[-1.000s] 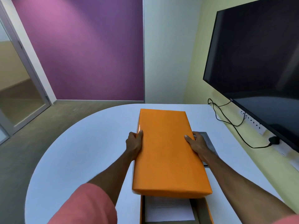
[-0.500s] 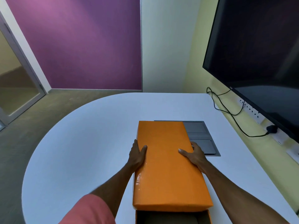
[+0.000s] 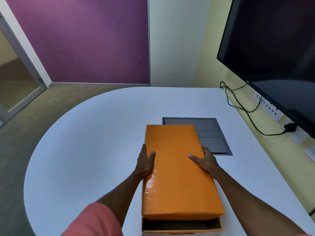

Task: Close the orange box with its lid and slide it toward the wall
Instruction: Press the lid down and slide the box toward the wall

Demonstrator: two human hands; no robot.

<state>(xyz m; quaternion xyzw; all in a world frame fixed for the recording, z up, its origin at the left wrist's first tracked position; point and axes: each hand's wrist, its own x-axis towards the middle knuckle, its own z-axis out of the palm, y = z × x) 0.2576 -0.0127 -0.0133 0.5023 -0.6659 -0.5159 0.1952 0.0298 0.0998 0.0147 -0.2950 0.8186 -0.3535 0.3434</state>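
A glossy orange lid [image 3: 177,172] lies lengthwise over the orange box [image 3: 180,226], whose near end still shows as an open gap below the lid's front edge. My left hand [image 3: 145,160] grips the lid's left side with the thumb on top. My right hand [image 3: 205,161] grips the lid's right side, thumb on top as well. The box stands on the white table [image 3: 95,150] near its front, in line with the yellow wall [image 3: 214,53] at the right.
A grey recessed panel [image 3: 211,133] sits in the table just beyond the lid's far right corner. A large dark screen [image 3: 276,53] hangs on the right wall, with a black cable [image 3: 242,108] and sockets below it. The table's round edge curves at the left.
Both hands have brought the lid down and toward me over the box. The paper seen inside the box earlier is now covered, and the gap at the near end has narrowed.
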